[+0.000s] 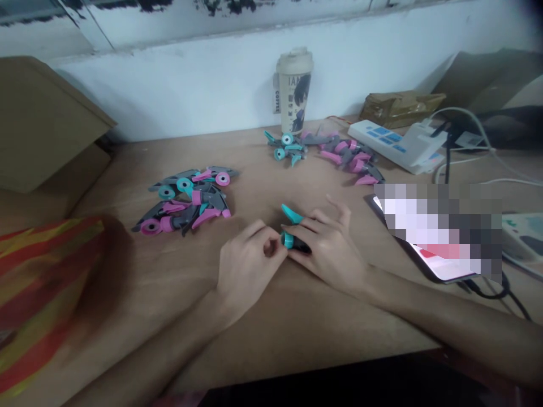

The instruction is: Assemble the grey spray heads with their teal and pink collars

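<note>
My right hand point(328, 240) is wrapped round a teal-and-dark trigger sprayer head point(287, 239), near the front middle of the table. Its teal trigger point(291, 213) sticks out past the fingers, and part of its body is covered by them. My left hand point(250, 263) is closed in a pinch, its fingertips at the teal collar; whatever they hold is too small or hidden. To the left lies a pile of pink, teal and grey trigger sprayer heads point(206, 198). Farther back are several teal ones point(288, 148) and a pink-and-grey group point(352, 155).
A tall cup point(292, 90) stands by the wall. At right are a white power strip point(392, 144) with cables, a taped parcel point(399, 107) and a phone point(428, 237), partly pixelated. A red-and-yellow striped bag point(51, 294) and a cardboard box point(46, 124) are at left.
</note>
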A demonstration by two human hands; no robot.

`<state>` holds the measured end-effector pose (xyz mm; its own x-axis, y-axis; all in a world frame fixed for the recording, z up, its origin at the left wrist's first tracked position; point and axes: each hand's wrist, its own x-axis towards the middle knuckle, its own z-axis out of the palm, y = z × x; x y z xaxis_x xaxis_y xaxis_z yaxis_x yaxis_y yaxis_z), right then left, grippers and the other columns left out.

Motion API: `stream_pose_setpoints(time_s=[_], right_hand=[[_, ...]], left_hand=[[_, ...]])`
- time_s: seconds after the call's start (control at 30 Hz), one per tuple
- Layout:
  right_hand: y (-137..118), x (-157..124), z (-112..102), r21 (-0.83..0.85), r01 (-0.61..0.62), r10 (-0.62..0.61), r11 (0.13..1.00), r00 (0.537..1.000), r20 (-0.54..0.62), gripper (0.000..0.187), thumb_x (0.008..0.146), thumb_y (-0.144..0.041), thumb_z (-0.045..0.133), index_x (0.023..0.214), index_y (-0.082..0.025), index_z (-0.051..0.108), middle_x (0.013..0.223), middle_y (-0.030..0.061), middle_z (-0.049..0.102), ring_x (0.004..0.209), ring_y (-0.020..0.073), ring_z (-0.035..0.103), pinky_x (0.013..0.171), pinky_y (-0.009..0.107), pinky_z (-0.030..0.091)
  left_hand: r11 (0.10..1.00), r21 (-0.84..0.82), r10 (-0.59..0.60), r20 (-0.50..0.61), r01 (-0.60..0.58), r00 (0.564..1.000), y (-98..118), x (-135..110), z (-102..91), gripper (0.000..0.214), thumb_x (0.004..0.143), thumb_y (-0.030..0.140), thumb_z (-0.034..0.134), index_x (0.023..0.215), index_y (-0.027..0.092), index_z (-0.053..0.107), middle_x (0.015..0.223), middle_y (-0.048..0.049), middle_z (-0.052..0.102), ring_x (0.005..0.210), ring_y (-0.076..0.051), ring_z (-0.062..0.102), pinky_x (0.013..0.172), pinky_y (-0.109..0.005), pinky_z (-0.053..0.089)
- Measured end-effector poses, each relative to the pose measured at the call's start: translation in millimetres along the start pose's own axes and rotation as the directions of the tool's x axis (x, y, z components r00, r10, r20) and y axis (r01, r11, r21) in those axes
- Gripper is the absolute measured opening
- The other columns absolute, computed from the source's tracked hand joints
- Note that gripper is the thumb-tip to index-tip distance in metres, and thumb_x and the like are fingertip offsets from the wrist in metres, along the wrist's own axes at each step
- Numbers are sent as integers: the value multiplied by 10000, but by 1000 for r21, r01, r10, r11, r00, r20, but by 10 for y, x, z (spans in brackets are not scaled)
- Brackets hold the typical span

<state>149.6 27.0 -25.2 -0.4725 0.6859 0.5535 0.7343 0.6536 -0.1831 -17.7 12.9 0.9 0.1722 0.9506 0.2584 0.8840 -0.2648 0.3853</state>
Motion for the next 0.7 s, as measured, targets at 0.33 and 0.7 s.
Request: stream_pose_setpoints(time_s=[0.33,0.7], right_hand=[[161,35,-14,239,-102,120,966,991,-66,268,760,-420,652,954,-237,628,938,-14,703,890,168,605,1032,422,178],[75,20,-6,354,-84,116,932,991,-70,258,748,-405,672,934,-231,634,900,-19,701,864,146,621,1038,403,209]], left_hand=[[636,-715,-81,310,289,947,-235,275,-98,248,810,355,533,673,167,618,526,38,425,536,-105,446,547,-225,415],[861,-508,33,16,-20,999,-157,137,-21,191,783,316,624,657,172,613,553,41,451,529,-90,431,489,-214,337]])
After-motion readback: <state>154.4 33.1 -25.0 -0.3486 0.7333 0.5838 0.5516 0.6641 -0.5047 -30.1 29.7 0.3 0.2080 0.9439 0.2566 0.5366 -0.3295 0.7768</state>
